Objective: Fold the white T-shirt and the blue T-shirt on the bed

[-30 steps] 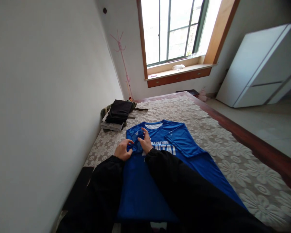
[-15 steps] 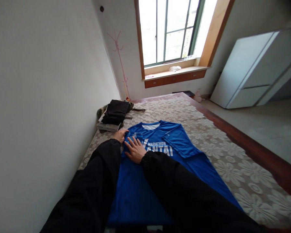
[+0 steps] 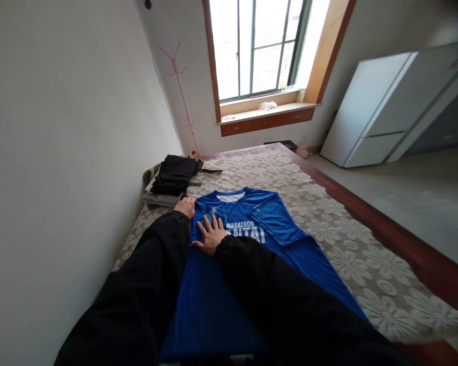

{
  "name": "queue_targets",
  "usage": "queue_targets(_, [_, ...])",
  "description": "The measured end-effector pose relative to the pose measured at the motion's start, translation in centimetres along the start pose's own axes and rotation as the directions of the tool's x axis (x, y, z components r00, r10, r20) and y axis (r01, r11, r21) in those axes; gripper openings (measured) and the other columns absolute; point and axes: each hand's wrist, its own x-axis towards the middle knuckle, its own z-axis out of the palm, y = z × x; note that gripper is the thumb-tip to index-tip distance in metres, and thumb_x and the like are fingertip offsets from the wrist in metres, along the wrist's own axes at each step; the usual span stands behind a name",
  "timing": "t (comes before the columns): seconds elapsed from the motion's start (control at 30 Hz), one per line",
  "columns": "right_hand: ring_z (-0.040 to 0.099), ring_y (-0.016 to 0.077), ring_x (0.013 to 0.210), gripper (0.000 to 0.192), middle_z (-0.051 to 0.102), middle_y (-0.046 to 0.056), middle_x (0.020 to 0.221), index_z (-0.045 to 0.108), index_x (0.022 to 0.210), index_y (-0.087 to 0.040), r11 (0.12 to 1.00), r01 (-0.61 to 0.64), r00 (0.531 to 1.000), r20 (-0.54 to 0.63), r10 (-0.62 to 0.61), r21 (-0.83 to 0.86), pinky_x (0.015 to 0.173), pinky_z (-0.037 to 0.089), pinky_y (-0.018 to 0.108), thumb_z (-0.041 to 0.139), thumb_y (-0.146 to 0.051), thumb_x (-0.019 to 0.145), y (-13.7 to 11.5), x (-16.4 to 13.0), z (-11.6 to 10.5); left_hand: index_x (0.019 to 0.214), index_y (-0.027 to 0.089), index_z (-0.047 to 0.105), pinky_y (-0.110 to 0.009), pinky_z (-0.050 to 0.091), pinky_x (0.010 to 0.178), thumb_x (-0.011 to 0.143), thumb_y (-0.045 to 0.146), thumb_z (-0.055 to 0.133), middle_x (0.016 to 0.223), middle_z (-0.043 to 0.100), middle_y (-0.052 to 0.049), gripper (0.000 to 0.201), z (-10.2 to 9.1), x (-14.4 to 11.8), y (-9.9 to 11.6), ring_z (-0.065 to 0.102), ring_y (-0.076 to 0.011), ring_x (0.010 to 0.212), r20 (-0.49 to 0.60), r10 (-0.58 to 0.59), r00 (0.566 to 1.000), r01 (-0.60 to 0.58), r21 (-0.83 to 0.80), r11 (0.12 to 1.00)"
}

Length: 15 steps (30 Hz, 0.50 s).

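Blue shirt (image 3: 252, 239) lying flat on the floral bedspread (image 3: 328, 213).
Right hand (image 3: 210, 235) presses it with fingers spread; left hand (image 3: 186, 206) rests curled at its shoulder edge, near folded dark clothes (image 3: 171, 178).

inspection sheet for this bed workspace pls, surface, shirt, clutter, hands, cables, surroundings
surface: bed covered with a pale flower-pattern spread, dark wood edge on the right
job's things: blue shirt lying flat, white lettering up, one sleeve folded in over the chest
clutter: stack of folded dark clothes by the wall, beyond the shirt
hands: left hand palm down on the shirt's shoulder edge; right hand flat, fingers spread, on the chest; both in black sleeves
cables: nothing seen
surroundings: white wall on the left, window with a wooden sill, pink coat stand in the corner, white cabinet on the right
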Motion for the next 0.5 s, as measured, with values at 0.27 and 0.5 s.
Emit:
queue_targets(0.27, [-0.003,0.0400,0.156,0.095,0.008,0.010,0.171,0.025,0.163,-0.019,1.000,0.017,0.999,0.035,-0.018,0.009,0.124,-0.002,0.059,0.032,-0.080,0.091,0.6,0.3,-0.6,0.122,0.016,0.062,-0.034,0.050,0.100,0.088,0.012,0.049,0.126,0.063,-0.015,0.036,-1.5,-2.1,1.8,0.063,-0.0219,0.111,-0.104,-0.092,0.990,0.075,-0.156,0.985])
queue_targets(0.5, [0.005,0.0386,0.156,0.069,0.014,0.012,0.171,0.030,0.161,-0.017,0.998,0.064,0.997,-0.032,-0.064,0.015,0.123,0.004,0.060,0.035,-0.049,0.100,0.8,1.0,-0.9,0.111,0.021,0.065,-0.034,0.053,0.095,0.069,0.008,0.060,0.112,0.069,-0.005,0.044,-2.7,-14.6,3.0,0.065,-0.0200,0.102,-0.052,-0.047,0.998,0.032,-0.258,0.966])
